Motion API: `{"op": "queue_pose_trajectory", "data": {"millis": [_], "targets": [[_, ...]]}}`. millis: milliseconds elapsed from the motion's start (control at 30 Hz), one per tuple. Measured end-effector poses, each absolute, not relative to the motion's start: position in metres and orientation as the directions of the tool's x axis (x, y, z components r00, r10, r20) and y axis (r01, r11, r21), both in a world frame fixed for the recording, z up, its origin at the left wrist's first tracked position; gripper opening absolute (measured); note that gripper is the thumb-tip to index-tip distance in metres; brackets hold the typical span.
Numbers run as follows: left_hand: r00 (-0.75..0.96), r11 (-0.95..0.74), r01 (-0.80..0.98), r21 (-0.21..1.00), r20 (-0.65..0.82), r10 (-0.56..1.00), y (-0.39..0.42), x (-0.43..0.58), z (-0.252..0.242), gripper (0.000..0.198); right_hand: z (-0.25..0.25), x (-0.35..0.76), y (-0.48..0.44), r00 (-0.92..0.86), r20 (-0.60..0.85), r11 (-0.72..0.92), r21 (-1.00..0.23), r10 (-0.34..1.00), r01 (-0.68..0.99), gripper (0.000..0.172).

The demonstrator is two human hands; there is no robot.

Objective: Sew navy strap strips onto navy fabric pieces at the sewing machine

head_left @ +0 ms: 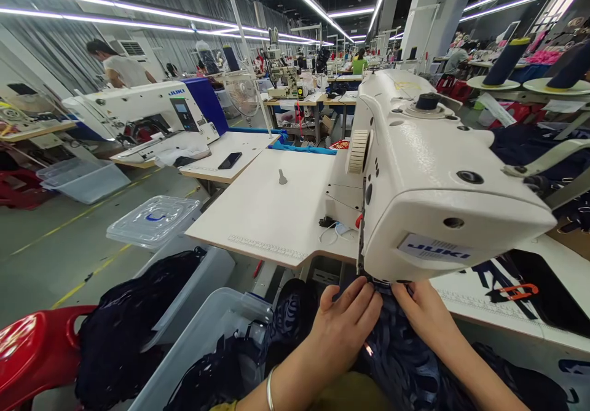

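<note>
A white JUKI sewing machine [442, 214] stands right in front of me. Dark navy lace fabric [401, 349] hangs from under its head down over my lap. My left hand [348, 316] is closed on the fabric's edge left of the needle area, fingers pressed together and thumb raised. On the other side, my right hand [419, 309] pinches the fabric close below the machine head, its fingertips partly hidden. The needle and presser foot are mostly hidden by the machine head and my fingers.
Clear plastic bins [212, 319] with navy pieces stand at left, beside a red stool [41, 349]. On the white table [276, 214] lies a small grey tool [282, 177]. Orange-handled snips [514, 292] and a dark phone-like slab [553, 294] lie at right. Other people work farther back.
</note>
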State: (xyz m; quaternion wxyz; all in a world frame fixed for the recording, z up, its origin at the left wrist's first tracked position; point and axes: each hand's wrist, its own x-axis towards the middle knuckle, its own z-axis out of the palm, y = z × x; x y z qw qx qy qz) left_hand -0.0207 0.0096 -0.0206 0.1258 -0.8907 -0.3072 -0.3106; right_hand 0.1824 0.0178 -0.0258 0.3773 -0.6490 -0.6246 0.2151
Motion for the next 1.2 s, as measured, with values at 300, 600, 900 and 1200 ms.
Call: {"op": "queue_pose_trajectory", "data": {"millis": [300,600,900,1200], "targets": [[0.636,-0.765,0.641,-0.055,0.595,0.490,0.009,-0.025,-0.024,0.034,-0.036,0.183,0.019,0.141,0.167,0.043,-0.779,0.976,0.625,0.022],[0.523,-0.788,0.614,0.050,0.721,0.454,0.018,-0.026,-0.030,0.042,-0.018,0.175,0.020,0.116,0.224,0.116,-0.803,0.968,0.585,0.020],[0.592,-0.764,0.645,0.007,0.628,0.505,0.014,-0.028,-0.024,0.048,-0.042,0.293,0.055,0.364,0.166,-0.118,-0.758,0.917,0.642,0.018],[0.588,-0.760,0.646,-0.064,0.676,0.443,0.013,-0.018,-0.020,0.046,-0.069,0.367,0.086,0.596,0.067,-0.390,-0.696,0.800,0.603,0.028]]}}
